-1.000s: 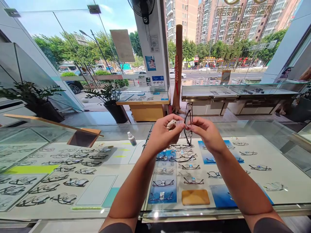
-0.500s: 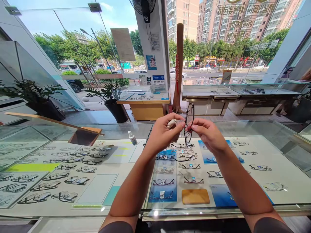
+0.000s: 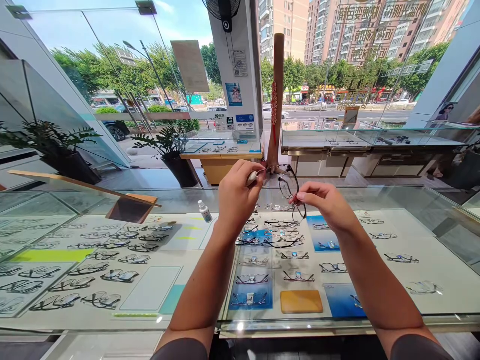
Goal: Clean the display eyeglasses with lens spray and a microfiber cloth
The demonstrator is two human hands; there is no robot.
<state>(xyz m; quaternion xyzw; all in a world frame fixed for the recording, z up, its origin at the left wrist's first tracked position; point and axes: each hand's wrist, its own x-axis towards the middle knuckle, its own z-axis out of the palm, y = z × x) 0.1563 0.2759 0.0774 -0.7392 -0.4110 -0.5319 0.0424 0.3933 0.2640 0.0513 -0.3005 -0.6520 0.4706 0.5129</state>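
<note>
A pair of dark-framed glasses (image 3: 296, 186) is held up over the glass display counter. My right hand (image 3: 324, 204) pinches the frame near its middle. My left hand (image 3: 240, 195) has its fingers closed on a small whitish item (image 3: 253, 177) and also grips a temple of the glasses at the fingertips. Below the hands, rows of eyeglasses (image 3: 294, 255) lie under the glass. A tan case (image 3: 301, 301) sits near the front edge.
A small white bottle (image 3: 204, 212) stands on the counter (image 3: 416, 220) left of my left hand. A wooden-edged mirror or board (image 3: 129, 207) leans at the left. Beyond are potted plants (image 3: 170, 145), a wooden post (image 3: 277, 95) and more display cases (image 3: 326, 140).
My left hand has moved left, away from the lenses, and turned. The glasses have swung from edge-on to angled, their temple stretching to the left hand. My right hand stays nearly in place.
</note>
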